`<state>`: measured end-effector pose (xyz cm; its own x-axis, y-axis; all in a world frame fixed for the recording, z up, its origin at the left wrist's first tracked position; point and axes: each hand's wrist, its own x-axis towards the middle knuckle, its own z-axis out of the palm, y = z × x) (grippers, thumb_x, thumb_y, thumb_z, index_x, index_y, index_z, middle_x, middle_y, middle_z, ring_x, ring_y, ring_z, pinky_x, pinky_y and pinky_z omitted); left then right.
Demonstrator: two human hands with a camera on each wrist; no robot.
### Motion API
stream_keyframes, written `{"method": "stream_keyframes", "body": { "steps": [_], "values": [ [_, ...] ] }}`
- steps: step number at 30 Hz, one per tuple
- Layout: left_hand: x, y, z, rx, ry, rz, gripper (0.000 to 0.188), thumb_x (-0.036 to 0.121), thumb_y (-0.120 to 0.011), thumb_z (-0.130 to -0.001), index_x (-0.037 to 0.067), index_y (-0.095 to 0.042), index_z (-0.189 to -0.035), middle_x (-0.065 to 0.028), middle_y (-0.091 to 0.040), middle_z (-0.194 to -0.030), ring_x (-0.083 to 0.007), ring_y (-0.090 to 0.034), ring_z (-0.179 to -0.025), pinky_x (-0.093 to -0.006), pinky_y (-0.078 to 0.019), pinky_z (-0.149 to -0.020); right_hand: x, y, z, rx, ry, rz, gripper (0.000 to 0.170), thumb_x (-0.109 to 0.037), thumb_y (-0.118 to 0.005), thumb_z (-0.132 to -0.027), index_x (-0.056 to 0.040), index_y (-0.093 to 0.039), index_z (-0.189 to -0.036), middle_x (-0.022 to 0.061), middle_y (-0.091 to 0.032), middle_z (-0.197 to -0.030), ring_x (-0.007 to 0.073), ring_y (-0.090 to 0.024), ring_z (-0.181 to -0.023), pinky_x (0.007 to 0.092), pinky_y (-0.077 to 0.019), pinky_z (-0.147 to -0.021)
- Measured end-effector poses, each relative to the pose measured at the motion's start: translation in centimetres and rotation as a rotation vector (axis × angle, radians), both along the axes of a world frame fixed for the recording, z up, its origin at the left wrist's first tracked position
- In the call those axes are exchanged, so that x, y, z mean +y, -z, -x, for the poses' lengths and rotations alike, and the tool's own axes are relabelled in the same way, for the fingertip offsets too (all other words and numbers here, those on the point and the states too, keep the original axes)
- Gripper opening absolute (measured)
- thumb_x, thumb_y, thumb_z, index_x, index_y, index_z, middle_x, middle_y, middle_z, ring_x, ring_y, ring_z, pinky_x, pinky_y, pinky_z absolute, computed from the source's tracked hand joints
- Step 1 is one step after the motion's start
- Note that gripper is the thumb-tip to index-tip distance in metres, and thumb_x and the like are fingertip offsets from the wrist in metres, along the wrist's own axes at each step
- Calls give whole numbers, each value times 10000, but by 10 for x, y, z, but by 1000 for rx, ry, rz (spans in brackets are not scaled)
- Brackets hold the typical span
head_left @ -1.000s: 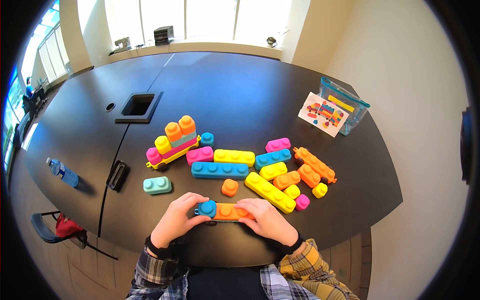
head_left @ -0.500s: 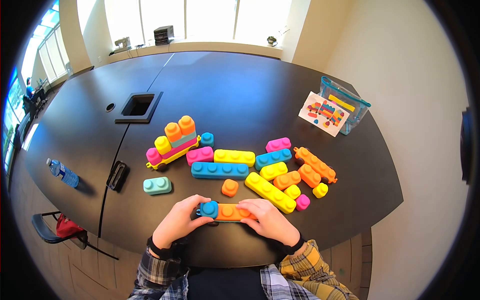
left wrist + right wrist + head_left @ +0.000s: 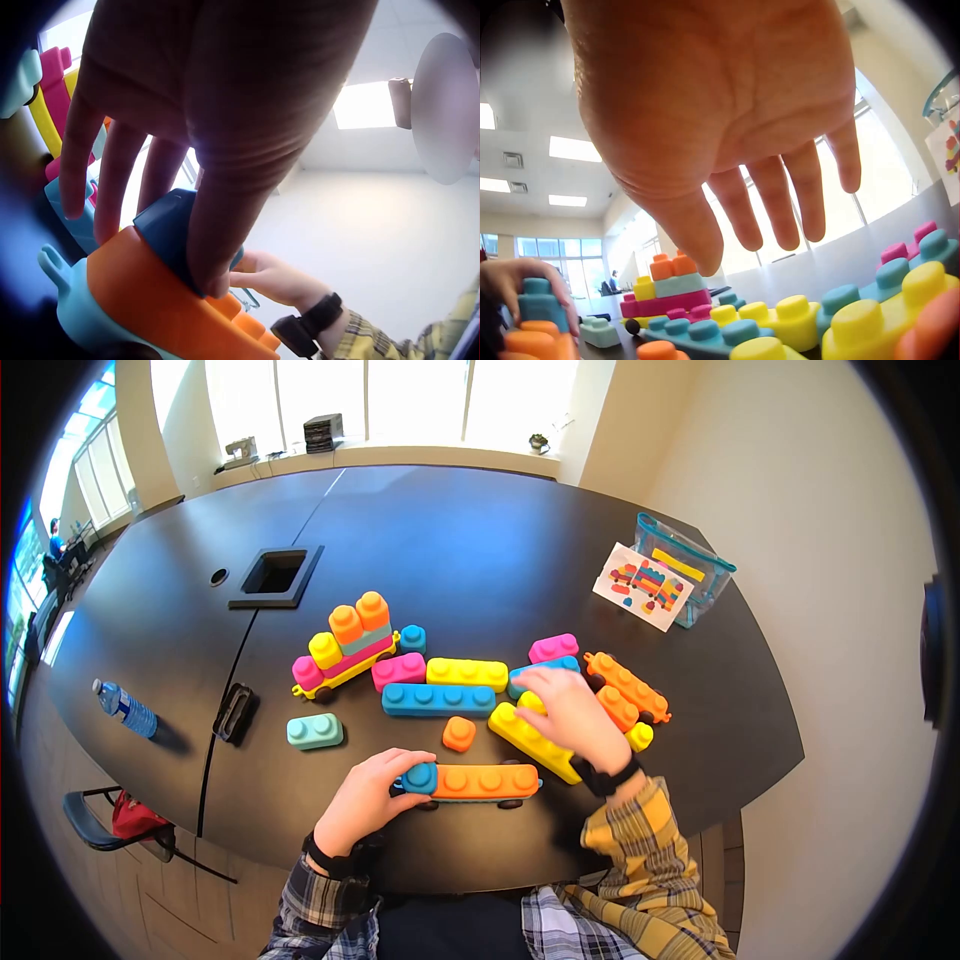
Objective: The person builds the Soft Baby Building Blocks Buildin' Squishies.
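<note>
Near the front edge, my left hand [image 3: 360, 797] pinches a small blue block [image 3: 419, 778] between thumb and fingers. That block sits on the left end of a long orange block [image 3: 485, 782], which rests on a light-blue wheeled base [image 3: 81, 319]. My right hand [image 3: 572, 712] hovers over the loose blocks to the right, fingers spread and pointing down, holding nothing in the right wrist view. Under and beside it lie a long yellow block [image 3: 523, 735], a shorter yellow block [image 3: 530, 702] and a blue block [image 3: 522, 677], partly covered by the hand.
A yellow wheeled car [image 3: 350, 665] stacked with blocks stands at left, behind a mint block [image 3: 314, 731]. A long blue block [image 3: 438, 700] lies mid-table. An orange wheeled car [image 3: 630, 685], picture card [image 3: 643, 588] and clear pouch [image 3: 705, 575] are at right; a bottle [image 3: 125, 708] stands far left.
My right hand has left the orange block and moved forward and right over the yellow and blue blocks. My left hand keeps its pinch on the blue block.
</note>
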<state>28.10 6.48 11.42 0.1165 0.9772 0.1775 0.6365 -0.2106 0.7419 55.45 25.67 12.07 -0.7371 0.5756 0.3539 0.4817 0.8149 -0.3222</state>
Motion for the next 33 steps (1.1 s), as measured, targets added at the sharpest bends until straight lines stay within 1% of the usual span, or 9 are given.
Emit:
{"method": "stream_keyframes", "body": {
  "steps": [5,12,15,18,22,24,28,30,33],
  "values": [
    [0,8,1,-24,-13,-59,516,146,-875,-797,118,-683,-1276,-104,-718,-1118,-347,-695,-1032,-413,-572,-890,58,20,33,-263,84,-57,349,-247,-767,-903,-87,-703,-1207,110,-718,-1131,334,-687,-1082,466,-530,-959],
    [0,8,1,-7,-6,-57,512,152,-870,-802,117,-684,-1277,-105,-722,-1129,-348,-696,-1044,-419,-574,-895,73,36,63,-379,94,-10,269,-235,-791,-882,-84,-654,-1057,127,-727,-1041,337,-708,-1046,489,-548,-880],
    [1,8,2,-2,0,-49,511,156,-870,-801,120,-682,-1275,-104,-722,-1128,-351,-693,-1047,-421,-571,-901,68,26,62,-330,108,50,263,-197,-790,-881,-57,-638,-1043,167,-723,-1011,373,-708,-1019,500,-562,-846],
    [1,5,2,14,4,-37,517,131,-873,-793,105,-683,-1274,-115,-727,-1151,-356,-696,-1064,-419,-570,-917,52,1,49,-119,155,128,274,-157,-760,-916,-7,-655,-1121,226,-727,-1053,419,-702,-1011,474,-564,-874],
    [1,6,1,9,0,-40,522,108,-875,-785,87,-686,-1272,-129,-732,-1176,-364,-698,-1079,-419,-569,-933,25,-24,14,74,146,164,289,-160,-765,-913,1,-644,-1120,209,-721,-1031,400,-704,-969,464,-560,-842],
    [1,5,1,14,5,-40,523,106,-874,-788,85,-685,-1275,-130,-733,-1181,-362,-701,-1076,-417,-573,-928,7,-24,-6,200,64,295,317,-171,-775,-912,4,-658,-1149,185,-722,-1003,359,-714,-919,433,-565,-814],
    [1,7,0,1,-1,-45,529,92,-869,-796,77,-679,-1289,-133,-736,-1200,-348,-717,-1052,-400,-596,-893,-37,-31,-32,101,1,351,316,-172,-783,-907,-10,-671,-1154,173,-720,-980,328,-721,-885,411,-568,-793],
    [1,9,0,-4,-12,-32,532,128,-870,-799,96,-675,-1294,-121,-737,-1195,-352,-711,-1061,-411,-589,-901,-52,-34,-38,-5,26,455,341,-141,-800,-910,8,-694,-1198,159,-749,-1089,284,-754,-1010,362,-593,-936],
    [0,7,-1,1,-21,-27,536,123,-868,-805,94,-671,-1302,-122,-737,-1203,-346,-720,-1041,-403,-598,-884,-65,-32,-42,31,19,467,344,-134,-817,-888,0,-699,-1182,152,-749,-1086,291,-751,-1004,364,-590,-936]
  ]
}}
